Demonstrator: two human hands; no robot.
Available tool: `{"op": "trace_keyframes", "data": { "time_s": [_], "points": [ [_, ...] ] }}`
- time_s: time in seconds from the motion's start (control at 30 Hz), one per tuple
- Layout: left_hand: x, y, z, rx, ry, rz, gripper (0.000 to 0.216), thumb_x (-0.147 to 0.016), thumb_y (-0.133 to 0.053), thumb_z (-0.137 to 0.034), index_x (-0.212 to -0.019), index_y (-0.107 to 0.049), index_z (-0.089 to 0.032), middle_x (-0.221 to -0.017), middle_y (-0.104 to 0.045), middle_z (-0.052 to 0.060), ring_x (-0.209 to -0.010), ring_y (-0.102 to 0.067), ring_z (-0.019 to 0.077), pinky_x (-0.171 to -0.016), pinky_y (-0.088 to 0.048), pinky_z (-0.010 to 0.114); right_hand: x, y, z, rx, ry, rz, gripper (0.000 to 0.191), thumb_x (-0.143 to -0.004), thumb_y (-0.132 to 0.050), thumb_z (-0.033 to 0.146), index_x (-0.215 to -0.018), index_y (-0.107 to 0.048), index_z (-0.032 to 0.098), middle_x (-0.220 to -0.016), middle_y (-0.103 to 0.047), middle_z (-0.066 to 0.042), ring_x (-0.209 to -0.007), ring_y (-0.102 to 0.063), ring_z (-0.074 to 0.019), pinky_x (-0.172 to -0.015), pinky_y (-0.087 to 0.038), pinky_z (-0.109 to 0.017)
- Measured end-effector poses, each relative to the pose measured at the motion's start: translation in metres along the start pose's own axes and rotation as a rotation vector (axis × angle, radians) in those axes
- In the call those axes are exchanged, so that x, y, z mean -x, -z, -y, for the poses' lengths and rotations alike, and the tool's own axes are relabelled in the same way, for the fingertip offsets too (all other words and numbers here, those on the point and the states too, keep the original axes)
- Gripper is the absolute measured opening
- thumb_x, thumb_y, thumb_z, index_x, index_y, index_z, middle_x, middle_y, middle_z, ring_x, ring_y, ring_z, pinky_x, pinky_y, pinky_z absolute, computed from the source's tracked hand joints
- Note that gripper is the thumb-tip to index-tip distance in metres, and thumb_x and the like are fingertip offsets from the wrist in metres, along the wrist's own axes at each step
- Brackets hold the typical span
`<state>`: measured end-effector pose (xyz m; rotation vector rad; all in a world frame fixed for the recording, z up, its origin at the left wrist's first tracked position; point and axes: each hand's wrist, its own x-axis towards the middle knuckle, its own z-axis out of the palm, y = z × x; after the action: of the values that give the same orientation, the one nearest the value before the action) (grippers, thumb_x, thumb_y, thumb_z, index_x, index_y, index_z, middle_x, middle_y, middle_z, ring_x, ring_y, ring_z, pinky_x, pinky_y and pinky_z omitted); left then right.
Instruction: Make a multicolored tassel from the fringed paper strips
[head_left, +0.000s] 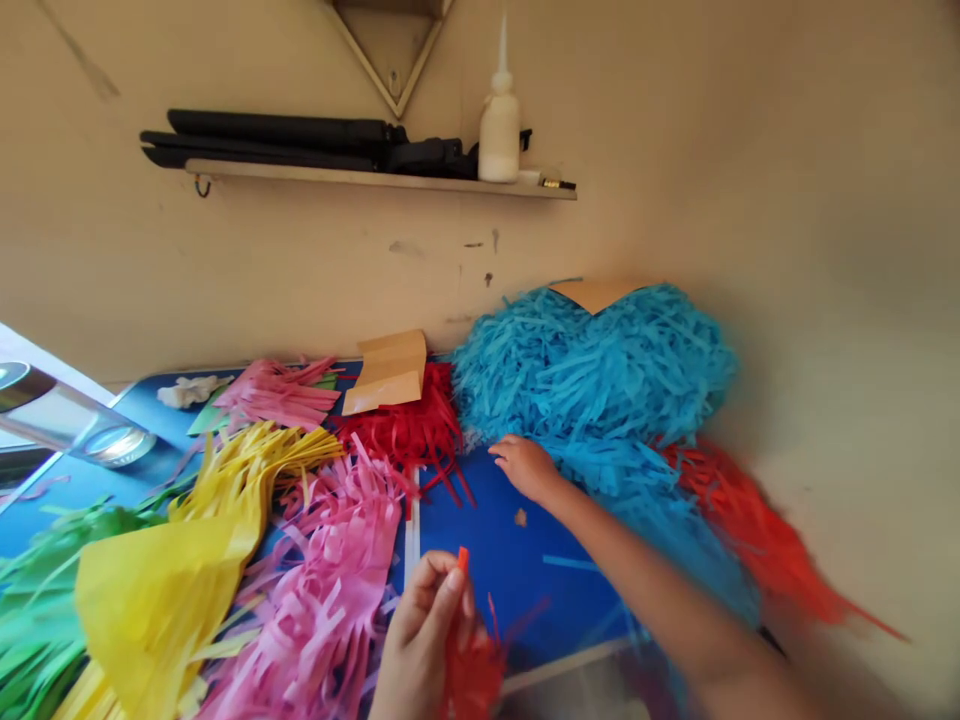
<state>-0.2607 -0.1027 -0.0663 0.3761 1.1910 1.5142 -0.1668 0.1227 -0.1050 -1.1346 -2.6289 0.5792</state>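
My left hand [426,632] is closed at the bottom centre, thumb and fingers pinching a red-orange paper tassel [472,672]. Its twisted top pokes up above the fingertips, and the loose strips hang below, blurred. Further forward, my right hand [528,468] reaches over the blue tabletop [499,540] with its fingers stretched to the left, and I see nothing in them. It is beside the large heap of shredded blue tissue paper [600,370]. Red fringed paper [405,430] lies just to its left.
Pink fringe [330,580], yellow fringe [172,590] and green fringe [45,590] cover the left side. Brown card [388,370] rests at the back. A clear glass vessel [82,425] lies far left. Orange fringe [765,530] is by the wall. Above, a shelf [360,176] bears a white bottle [499,130].
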Motion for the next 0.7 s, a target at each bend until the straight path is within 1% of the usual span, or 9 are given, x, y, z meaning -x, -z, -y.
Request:
{"op": "trace_keyframes", "data": {
  "time_s": [0.03, 0.1, 0.17, 0.23, 0.33, 0.5, 0.57, 0.63, 0.7],
  "points": [
    [-0.002, -0.001, 0.002, 0.006, 0.023, 0.002, 0.047, -0.067, -0.076, -0.061, -0.076, -0.052, -0.021, -0.048, -0.044, -0.01, -0.037, -0.035, 0.0043, -0.039, -0.033, 0.016, -0.01, -0.005, -0.006, 0.021, 0.003, 0.025, 0.021, -0.085, -0.061, 0.011, -0.101, -0.073, 0.018, -0.109, -0.069, -0.009, -0.093, -0.066, -0.0206, -0.082, -0.049, -0.03],
    [-0.006, -0.001, 0.008, 0.003, 0.043, -0.004, 0.053, -0.061, -0.078, -0.064, -0.073, -0.05, -0.02, -0.049, -0.04, -0.011, -0.037, -0.028, 0.0022, -0.037, -0.025, 0.015, -0.021, -0.014, -0.011, 0.087, 0.004, 0.067, 0.018, -0.085, -0.06, 0.01, -0.095, -0.074, 0.016, -0.103, -0.07, -0.01, -0.089, -0.067, -0.021, -0.077, -0.048, -0.029],
    [-0.011, 0.0, 0.013, -0.014, 0.048, -0.027, 0.056, -0.059, -0.079, -0.066, -0.072, -0.05, -0.02, -0.05, -0.039, -0.011, -0.039, -0.026, 0.0014, -0.039, -0.022, 0.014, -0.023, -0.02, -0.011, 0.139, -0.003, 0.091, 0.018, -0.088, -0.056, 0.01, -0.094, -0.073, 0.015, -0.101, -0.07, -0.011, -0.089, -0.066, -0.0214, -0.077, -0.047, -0.029],
    [-0.015, 0.003, 0.018, -0.037, 0.04, -0.047, 0.057, -0.058, -0.078, -0.066, -0.072, -0.05, -0.019, -0.05, -0.038, -0.012, -0.04, -0.025, 0.0015, -0.04, -0.021, 0.014, -0.022, -0.022, -0.01, 0.167, -0.012, 0.107, 0.018, -0.09, -0.056, 0.012, -0.099, -0.071, 0.014, -0.103, -0.07, -0.012, -0.092, -0.065, -0.0216, -0.078, -0.046, -0.029],
    [-0.018, 0.004, 0.02, -0.08, 0.038, -0.043, 0.056, -0.06, -0.076, -0.067, -0.073, -0.05, -0.019, -0.05, -0.039, -0.011, -0.041, -0.027, 0.002, -0.041, -0.02, 0.015, -0.025, -0.017, -0.011, 0.178, -0.021, 0.146, 0.018, -0.088, -0.058, 0.01, -0.101, -0.069, 0.014, -0.103, -0.069, -0.013, -0.095, -0.064, -0.0219, -0.079, -0.044, -0.029],
    [-0.018, 0.002, 0.02, -0.123, 0.035, -0.048, 0.056, -0.059, -0.077, -0.067, -0.073, -0.053, -0.018, -0.053, -0.043, -0.01, -0.043, -0.028, 0.0022, -0.042, -0.02, 0.016, -0.032, -0.002, -0.006, 0.119, -0.027, 0.171, 0.01, -0.086, -0.061, 0.009, -0.086, -0.07, 0.012, -0.101, -0.068, -0.015, -0.092, -0.065, -0.024, -0.077, -0.046, -0.03],
    [-0.017, 0.005, 0.02, -0.115, 0.055, -0.054, 0.057, -0.058, -0.077, -0.067, -0.075, -0.055, -0.017, -0.052, -0.041, -0.01, -0.043, -0.027, 0.0022, -0.042, -0.019, 0.016, -0.022, 0.004, 0.005, 0.058, -0.01, 0.15, 0.007, -0.086, -0.063, 0.01, -0.086, -0.07, 0.012, -0.105, -0.068, -0.014, -0.093, -0.065, -0.0228, -0.078, -0.047, -0.029],
    [-0.016, 0.01, 0.021, -0.115, 0.064, -0.06, 0.055, -0.06, -0.077, -0.065, -0.078, -0.058, -0.017, -0.051, -0.036, -0.011, -0.044, -0.026, 0.0025, -0.042, -0.019, 0.016, 0.001, 0.007, 0.02, -0.021, 0.026, 0.136, 0.008, -0.089, -0.062, 0.014, -0.093, -0.069, 0.015, -0.101, -0.07, -0.009, -0.09, -0.066, -0.0186, -0.079, -0.048, -0.027],
    [-0.014, 0.014, 0.02, -0.131, 0.038, -0.08, 0.053, -0.062, -0.077, -0.064, -0.079, -0.06, -0.016, -0.052, -0.034, -0.011, -0.045, -0.025, 0.0029, -0.042, -0.02, 0.016, 0.032, 0.008, 0.035, -0.272, 0.043, 0.119, 0.01, -0.092, -0.06, 0.021, -0.097, -0.068, 0.018, -0.088, -0.071, -0.003, -0.08, -0.068, -0.0145, -0.073, -0.051, -0.024]
  ]
}}
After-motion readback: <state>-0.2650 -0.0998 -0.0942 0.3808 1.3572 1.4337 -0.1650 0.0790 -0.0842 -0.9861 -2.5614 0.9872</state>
